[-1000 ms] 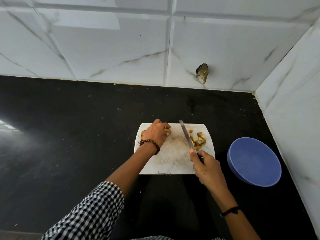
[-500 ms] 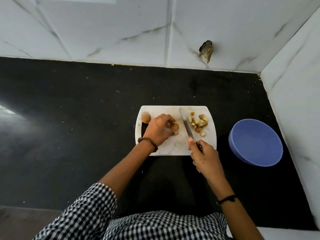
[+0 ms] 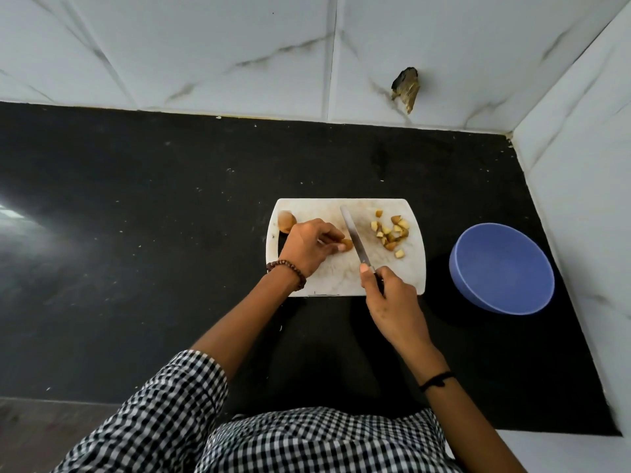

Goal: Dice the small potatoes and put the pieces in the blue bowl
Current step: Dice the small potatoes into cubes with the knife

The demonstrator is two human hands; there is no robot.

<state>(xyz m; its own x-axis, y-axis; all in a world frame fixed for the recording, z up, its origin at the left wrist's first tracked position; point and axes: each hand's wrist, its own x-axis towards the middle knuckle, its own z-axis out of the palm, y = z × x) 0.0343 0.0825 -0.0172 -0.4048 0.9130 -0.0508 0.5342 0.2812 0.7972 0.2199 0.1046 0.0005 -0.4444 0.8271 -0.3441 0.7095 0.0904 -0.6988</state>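
Potato (image 3: 347,244) duty on the white cutting board (image 3: 345,281): the person's left hand (image 3: 309,249) has its fingers curled round one small spud mid-board, and the right hand (image 3: 392,302) is wrapped around the handle of a knife (image 3: 355,238) whose blade sits right against that spud's right side. A whole potato (image 3: 286,221) waits at the board's far left corner, the diced pieces (image 3: 391,233) are heaped on the right half, and the blue bowl (image 3: 502,268) sits on the black counter (image 3: 136,233) just right of the board with nothing in it.
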